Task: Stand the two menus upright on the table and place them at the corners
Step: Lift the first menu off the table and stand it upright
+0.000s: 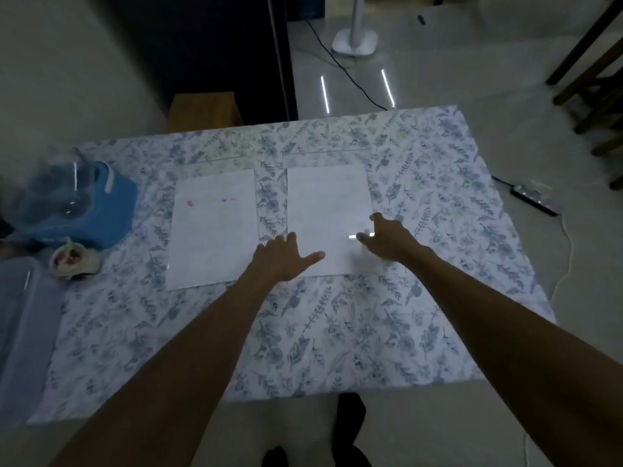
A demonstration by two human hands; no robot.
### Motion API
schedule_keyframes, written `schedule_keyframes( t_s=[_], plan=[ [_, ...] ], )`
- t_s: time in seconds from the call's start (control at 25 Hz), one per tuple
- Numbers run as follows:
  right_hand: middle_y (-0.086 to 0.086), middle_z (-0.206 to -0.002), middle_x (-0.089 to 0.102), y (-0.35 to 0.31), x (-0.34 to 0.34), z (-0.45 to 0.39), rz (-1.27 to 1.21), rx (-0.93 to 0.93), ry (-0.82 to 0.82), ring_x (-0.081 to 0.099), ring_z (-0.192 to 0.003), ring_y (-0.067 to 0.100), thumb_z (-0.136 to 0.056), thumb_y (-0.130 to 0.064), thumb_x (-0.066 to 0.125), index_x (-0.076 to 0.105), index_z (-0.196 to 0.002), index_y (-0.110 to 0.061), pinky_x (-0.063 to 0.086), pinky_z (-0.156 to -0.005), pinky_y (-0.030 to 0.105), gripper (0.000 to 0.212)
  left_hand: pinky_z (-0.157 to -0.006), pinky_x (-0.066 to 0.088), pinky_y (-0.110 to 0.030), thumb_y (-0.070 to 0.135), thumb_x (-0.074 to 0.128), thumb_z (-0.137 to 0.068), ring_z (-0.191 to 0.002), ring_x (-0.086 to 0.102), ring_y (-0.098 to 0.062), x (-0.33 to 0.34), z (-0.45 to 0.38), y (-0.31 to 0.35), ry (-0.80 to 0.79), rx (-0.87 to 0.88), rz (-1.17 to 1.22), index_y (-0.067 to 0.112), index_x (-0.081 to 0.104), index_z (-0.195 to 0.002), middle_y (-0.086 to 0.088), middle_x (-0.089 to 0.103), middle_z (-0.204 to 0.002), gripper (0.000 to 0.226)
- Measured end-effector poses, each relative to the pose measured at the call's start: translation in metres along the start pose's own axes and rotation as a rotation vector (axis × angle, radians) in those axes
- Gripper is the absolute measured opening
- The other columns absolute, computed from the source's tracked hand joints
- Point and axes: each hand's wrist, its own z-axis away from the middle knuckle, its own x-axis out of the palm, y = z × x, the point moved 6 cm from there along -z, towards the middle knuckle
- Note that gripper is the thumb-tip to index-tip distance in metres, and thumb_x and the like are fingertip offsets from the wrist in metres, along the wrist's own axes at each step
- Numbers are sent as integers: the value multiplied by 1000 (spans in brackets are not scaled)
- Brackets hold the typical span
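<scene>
Two white menus lie flat side by side on the floral tablecloth [337, 332]. The left menu [212, 227] has small pink marks near its top. The right menu [328, 203] lies between my hands. My left hand [283, 256] rests at its lower left edge, fingers spread, thumb on the sheet. My right hand [387, 239] is at its right edge, fingers apart and touching the sheet. Neither hand has a grip on it that I can see.
A blue container [101, 203] with a clear bowl [57, 193] sits at the table's left. A small cup [72, 259] and a translucent box [23, 318] are nearer. A wooden stool [204, 109] stands behind the table; a power strip [536, 198] lies on the floor right.
</scene>
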Motion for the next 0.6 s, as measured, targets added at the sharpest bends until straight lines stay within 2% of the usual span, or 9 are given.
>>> schedule_keyframes(
  t_s=[0.12, 0.28, 0.48, 0.6],
  plan=[
    [27, -130, 55, 7, 5, -8, 12, 28, 43, 56, -116, 42, -94, -38, 58, 34, -141, -3, 46, -94, 44, 63, -114, 27, -53, 83, 34, -85, -146, 25, -41, 10, -3, 7, -28, -48, 80, 13, 11, -159, -25, 13, -162, 105],
    [28, -130, 49, 7, 10, -10, -18, 31, 51, 55, -113, 45, -92, -34, 61, 32, -141, -4, 46, -93, 46, 64, -111, 31, -55, 83, 37, -84, -143, 26, -46, 10, -11, 24, -32, -91, 174, 18, 11, -159, -29, 14, -159, 103],
    [17, -110, 62, 24, 15, 5, -269, 199, 40, 66, -91, 37, -79, -34, 62, 40, -126, -8, 57, -85, 47, 58, -110, 35, -50, 83, 44, -81, -139, 37, -41, 16, -14, 5, 15, -176, 456, 16, 26, -154, -23, 27, -157, 100],
    [16, -107, 65, 26, 20, 28, -296, 217, 24, 67, -84, 32, -82, -26, 61, 41, -127, -9, 57, -80, 41, 52, -108, 36, -44, 80, 46, -83, -138, 42, -34, 21, 3, -6, 44, -143, 517, 14, 31, -151, -13, 37, -155, 96]
  ],
)
